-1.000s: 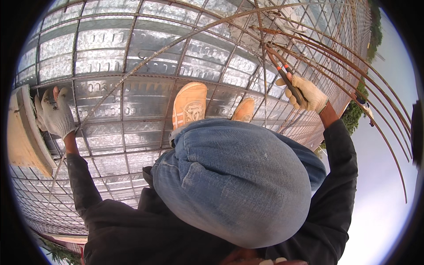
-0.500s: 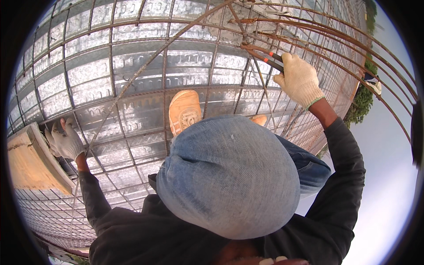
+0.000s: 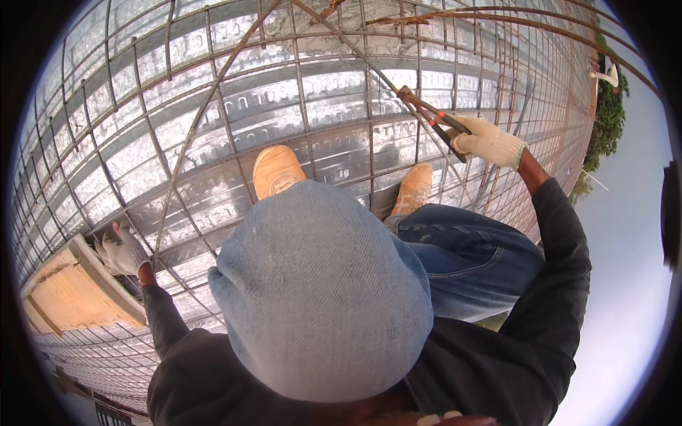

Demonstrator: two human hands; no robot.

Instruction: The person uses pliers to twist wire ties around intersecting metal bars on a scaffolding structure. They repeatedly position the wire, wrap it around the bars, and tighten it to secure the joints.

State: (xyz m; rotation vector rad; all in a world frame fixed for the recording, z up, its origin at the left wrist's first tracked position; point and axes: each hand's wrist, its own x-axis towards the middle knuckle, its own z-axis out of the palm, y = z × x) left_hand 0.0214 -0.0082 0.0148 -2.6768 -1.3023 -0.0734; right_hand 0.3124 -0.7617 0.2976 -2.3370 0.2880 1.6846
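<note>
My right hand [image 3: 486,142], in a cream knit glove, is closed around the black handles of a pair of pincers [image 3: 439,130] with red bands. Their rusty jaws point up and left, by a thin diagonal rod that crosses the rebar mesh [image 3: 307,131]. Whether the jaws grip anything I cannot tell. Far to the left, my left hand [image 3: 122,250], in a pale glove with a bare fingertip showing, is at the edge of a wooden panel [image 3: 82,291]. Its fingers look apart and reach over a dark gap beside the panel; nothing shows in them.
Ribbed metal decking [image 3: 263,131] lies beneath the mesh. My tan shoes [image 3: 277,172] stand on it, between the bars. Long rusty bars [image 3: 526,21] arch across the upper right. A tree [image 3: 611,121] stands beyond the right edge.
The pincers have swung down toward me, away from the rusty bars, still in my right hand. My view has shifted, bringing my right shoe and leg further into sight. My left hand stays at the panel.
</note>
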